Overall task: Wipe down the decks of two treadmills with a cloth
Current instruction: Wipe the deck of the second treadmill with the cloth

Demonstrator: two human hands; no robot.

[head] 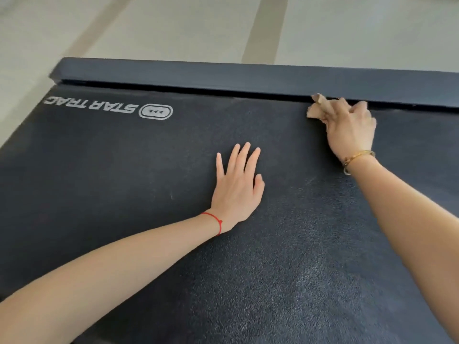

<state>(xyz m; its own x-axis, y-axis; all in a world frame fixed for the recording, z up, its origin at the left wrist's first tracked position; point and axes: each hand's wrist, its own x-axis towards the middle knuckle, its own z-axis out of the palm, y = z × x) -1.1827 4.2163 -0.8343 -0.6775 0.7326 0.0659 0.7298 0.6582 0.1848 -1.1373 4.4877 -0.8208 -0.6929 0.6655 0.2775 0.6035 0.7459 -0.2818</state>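
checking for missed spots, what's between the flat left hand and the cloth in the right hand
Only bare black textured treadmill belt lies between the left hand and the crumpled tan cloth, in the head view.

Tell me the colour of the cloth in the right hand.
Light tan cloth, best seen in the head view.

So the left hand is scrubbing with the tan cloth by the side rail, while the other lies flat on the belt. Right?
Not quite: it is the right hand that grips the tan cloth by the side rail. The left hand lies flat on the belt, as the head view shows.
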